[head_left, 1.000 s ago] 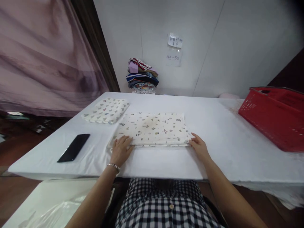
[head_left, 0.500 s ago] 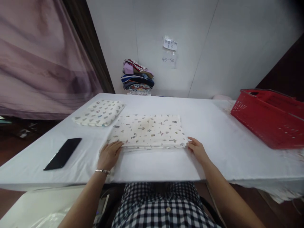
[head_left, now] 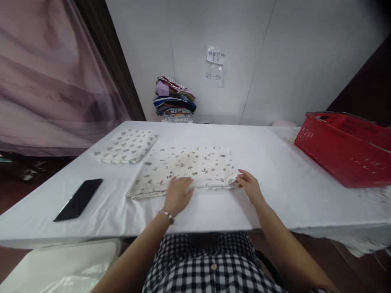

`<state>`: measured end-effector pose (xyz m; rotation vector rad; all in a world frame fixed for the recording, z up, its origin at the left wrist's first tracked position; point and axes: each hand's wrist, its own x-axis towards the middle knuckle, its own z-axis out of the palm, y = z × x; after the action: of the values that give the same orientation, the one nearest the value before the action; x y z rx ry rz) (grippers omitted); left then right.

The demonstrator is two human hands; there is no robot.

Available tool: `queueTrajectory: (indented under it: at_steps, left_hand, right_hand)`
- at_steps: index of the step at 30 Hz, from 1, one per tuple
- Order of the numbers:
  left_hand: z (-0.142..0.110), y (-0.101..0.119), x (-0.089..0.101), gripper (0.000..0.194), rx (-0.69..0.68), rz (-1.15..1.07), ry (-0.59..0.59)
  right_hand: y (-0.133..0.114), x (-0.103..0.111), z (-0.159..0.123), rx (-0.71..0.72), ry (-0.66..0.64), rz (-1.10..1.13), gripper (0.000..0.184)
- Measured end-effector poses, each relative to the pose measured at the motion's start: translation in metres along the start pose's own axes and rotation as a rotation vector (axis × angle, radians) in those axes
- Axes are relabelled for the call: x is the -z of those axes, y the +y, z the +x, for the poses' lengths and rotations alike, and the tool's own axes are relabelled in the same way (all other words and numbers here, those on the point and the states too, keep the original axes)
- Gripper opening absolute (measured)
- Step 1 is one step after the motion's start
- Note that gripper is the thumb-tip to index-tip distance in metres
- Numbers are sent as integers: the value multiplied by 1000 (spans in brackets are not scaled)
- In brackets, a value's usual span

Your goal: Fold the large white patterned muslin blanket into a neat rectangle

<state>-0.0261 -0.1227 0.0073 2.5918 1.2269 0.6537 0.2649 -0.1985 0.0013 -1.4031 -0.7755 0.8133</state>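
Observation:
A folded white cloth (head_left: 195, 165) printed with small plants and animals lies flat in front of me. My left hand (head_left: 179, 194) rests open on the middle of its near edge, fingers stretched out together. At the near right corner, the fingers of my right hand (head_left: 249, 188) are closed on the cloth's edge; the exact grip is partly hidden. Behind and to the left sits a second folded white cloth (head_left: 126, 145) with a grey print, untouched by either hand.
A white-covered table (head_left: 269, 162) carries everything. On the left lies a black phone (head_left: 78, 199); on the right stands a red plastic basket (head_left: 342, 150). Stacked fabrics (head_left: 175, 99) stand by the back wall. A pink curtain (head_left: 55, 73) hangs at left.
My left hand has slid right from the cloth's near left corner to the middle of its near edge. My right hand stays near the right corner, its fingers slightly shifted.

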Motion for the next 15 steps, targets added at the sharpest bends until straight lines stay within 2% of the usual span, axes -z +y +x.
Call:
queueTrajectory:
  at_steps: [4, 6, 8, 11, 13, 15]
  left_hand:
    - [49, 65, -37, 43, -120, -165, -48]
    - [71, 83, -53, 28, -67, -272, -76]
    - [87, 89, -64, 14, 128, -443, -94]
    - [99, 81, -70, 28, 410, -632, -48]
    - [101, 73, -70, 30, 459, -669, -2]
    - [100, 69, -69, 31, 478, -706, 28]
  right_hand:
    - [-13, -18, 2, 92, -107, 15, 47]
    - [-16, -21, 2, 127, -177, 23, 50]
    - [-13, -17, 1, 142, -129, 13, 52]
    - [3, -1, -2, 29, 51, -166, 47]
    - [17, 8, -5, -77, 29, -354, 44]
    - [26, 12, -9, -98, -38, -488, 42]
